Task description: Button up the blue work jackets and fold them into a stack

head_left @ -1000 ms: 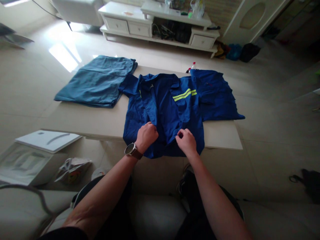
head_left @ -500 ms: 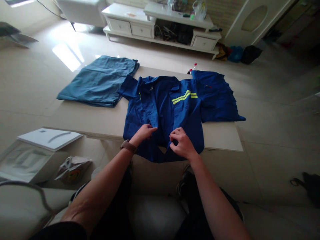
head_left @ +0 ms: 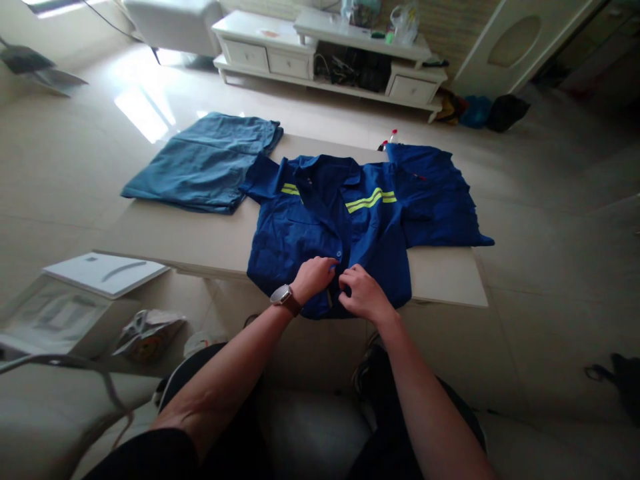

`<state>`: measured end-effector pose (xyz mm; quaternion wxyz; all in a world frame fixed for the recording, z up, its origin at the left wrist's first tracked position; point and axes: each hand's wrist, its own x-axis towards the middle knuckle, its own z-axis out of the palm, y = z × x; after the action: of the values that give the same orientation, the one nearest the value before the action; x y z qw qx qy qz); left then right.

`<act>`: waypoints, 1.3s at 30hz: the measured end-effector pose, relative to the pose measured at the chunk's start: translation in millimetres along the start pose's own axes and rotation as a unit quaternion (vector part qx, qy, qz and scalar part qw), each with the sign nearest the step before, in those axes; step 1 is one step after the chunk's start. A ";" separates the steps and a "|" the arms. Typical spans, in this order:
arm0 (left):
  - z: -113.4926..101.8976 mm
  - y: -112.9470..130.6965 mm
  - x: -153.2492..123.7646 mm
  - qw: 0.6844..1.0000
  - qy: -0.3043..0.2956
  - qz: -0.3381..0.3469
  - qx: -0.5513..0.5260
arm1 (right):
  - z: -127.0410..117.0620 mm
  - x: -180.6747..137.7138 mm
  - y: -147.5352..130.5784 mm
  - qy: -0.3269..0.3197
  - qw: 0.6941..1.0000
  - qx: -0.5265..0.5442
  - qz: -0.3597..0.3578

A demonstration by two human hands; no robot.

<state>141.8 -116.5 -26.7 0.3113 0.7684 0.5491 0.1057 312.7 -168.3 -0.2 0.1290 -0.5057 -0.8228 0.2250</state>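
The deep-blue work shirt (head_left: 305,230) lies front up in the middle of the cream table (head_left: 200,233), its collar (head_left: 353,175) at the far side, away from you, and its lower part slumping over the near edge. Across each chest panel runs a bright yellow reflective stripe (head_left: 371,200) with a darker line through its middle; the one on your right shows at greater length, bent into a shallow step by the cloth, while the one on your left is a short piece partly cut off by a fold. The neck opening gapes into a dark V that narrows toward your hands, and a small pale button (head_left: 339,253) sits on the front edge just above them. The cloth is creased and softly rumpled over both panels. Your left hand (head_left: 315,276) is closed, fingertips pinching the front edge just below the button; your right hand (head_left: 363,292) is curled, thumb and forefinger bent together on the opposite edge, close beside the left. A brown-strapped wristwatch (head_left: 284,297) rides on your left wrist. The shirt's left-side sleeve meets a folded grey-blue garment (head_left: 200,163), and its other side meets a dark-blue garment (head_left: 440,200) with a wavy outer edge.
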 end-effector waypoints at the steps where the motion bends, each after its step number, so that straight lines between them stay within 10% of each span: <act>1: -0.2 -0.1 0.2 1.000 0.009 -0.006 0.015 | 0.1 -0.7 0.6 -0.002 1.000 -0.004 0.001; 17: -17.1 -42.0 1.5 0.995 -0.088 -0.017 -0.054 | 5.9 2.4 12.2 0.099 0.992 0.033 0.065; 24: -9.6 -33.1 -8.5 0.998 -0.031 0.050 0.033 | 0.6 -1.6 13.8 0.076 0.990 -0.066 0.098; 39: -0.9 -0.6 -16.9 0.981 0.029 0.095 -0.165 | -2.7 6.2 8.6 0.090 0.994 0.031 0.050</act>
<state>134.5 -131.4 -23.3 0.4060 0.7515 0.4579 0.2462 317.7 -158.8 -2.3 0.2068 -0.5601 -0.7743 0.2096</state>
